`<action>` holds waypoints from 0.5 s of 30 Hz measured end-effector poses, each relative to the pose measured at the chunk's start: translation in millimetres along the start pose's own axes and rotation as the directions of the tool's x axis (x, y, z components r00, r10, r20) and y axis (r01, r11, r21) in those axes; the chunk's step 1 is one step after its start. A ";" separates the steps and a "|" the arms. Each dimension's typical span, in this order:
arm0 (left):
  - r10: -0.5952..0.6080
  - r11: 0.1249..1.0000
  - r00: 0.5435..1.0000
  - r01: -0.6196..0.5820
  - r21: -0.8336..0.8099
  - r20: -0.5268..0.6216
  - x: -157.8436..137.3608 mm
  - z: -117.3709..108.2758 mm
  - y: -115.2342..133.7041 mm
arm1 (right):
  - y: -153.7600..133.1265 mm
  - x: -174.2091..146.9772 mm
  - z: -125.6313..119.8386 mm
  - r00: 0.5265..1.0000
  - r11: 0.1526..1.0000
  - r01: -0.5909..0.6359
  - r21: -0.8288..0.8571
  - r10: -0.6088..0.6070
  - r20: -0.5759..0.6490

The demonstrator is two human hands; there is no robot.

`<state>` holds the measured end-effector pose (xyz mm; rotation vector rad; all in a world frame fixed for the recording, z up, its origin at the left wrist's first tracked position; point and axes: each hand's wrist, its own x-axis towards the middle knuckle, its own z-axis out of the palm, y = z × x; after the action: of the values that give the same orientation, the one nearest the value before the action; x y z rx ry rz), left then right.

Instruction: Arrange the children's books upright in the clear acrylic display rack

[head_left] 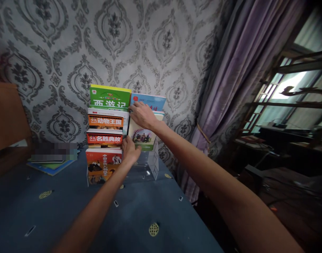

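A clear tiered book rack (156, 165) stands on the table against the wall. In its right column is a pale-covered picture book (143, 137) with painted figures and a green lower band. My right hand (143, 114) grips this book near its upper left corner, with its fingers bent over the edge. Lower down, my left hand (130, 150) pinches the same book's left edge. Behind it rises a light blue book (152, 102), partly covered by my right hand. The left column holds a green book (110, 96), two orange-titled books (105, 121) and a red-orange book (104, 165) in front.
Several books and booklets (51, 167) lie stacked on the blue tablecloth (79, 211) at the left, near a brown wooden piece of furniture (9, 116). A purple curtain (224, 88) hangs to the right of the rack. Dark shelving (295, 105) stands farther right.
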<state>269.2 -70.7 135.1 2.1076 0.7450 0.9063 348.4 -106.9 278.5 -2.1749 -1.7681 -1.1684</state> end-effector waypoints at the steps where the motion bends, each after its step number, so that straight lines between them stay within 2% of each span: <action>1: 0.002 1.000 1.000 -0.002 -0.004 0.000 -0.5 0.3 -0.5 | 0.7 1.5 0.2 1.000 1.000 0.000 0.011 -0.001 0.008; 8: 0.025 0.996 0.999 -0.023 -0.082 0.025 2.7 1.6 -3.7 | 3.8 5.5 9.7 0.999 0.984 -0.043 0.175 0.047 -0.019; 15: 0.020 0.976 0.999 -0.010 -0.216 0.043 8.5 9.5 -8.8 | 6.1 13.3 22.8 0.994 0.973 -0.077 0.217 0.092 -0.059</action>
<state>279.6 -63.1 126.6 1.9379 0.5809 0.9019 365.2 -86.5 273.0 -2.0391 -1.6706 -0.9715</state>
